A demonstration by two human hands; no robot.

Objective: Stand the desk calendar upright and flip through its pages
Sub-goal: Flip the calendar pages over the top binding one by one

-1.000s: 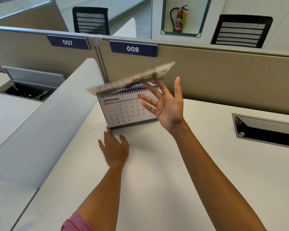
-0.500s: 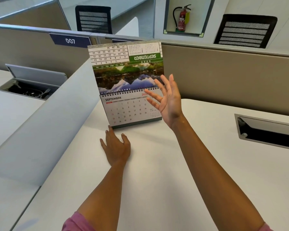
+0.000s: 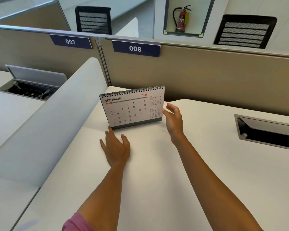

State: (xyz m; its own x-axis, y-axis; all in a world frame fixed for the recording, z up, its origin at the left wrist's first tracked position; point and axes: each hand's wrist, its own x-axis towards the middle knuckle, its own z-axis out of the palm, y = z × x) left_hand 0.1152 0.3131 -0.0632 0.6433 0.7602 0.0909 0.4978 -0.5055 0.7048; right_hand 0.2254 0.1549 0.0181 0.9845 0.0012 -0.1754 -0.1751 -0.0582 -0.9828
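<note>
On the white desk (image 3: 173,172), left hand (image 3: 116,148) presses flat, spread; right hand (image 3: 173,119) hovers open beside the upright calendar (image 3: 132,109).

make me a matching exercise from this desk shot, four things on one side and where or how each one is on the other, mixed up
Things:
1. desk calendar
2. left hand
3. right hand
4. fire extinguisher

Place or state:
A. in a wall niche beyond the partition
B. flat on the white desk, fingers at the calendar's lower left corner
C. standing upright, showing September 2026
D. open, raised beside the calendar's right edge

Pairs: 1-C, 2-B, 3-D, 4-A
</note>
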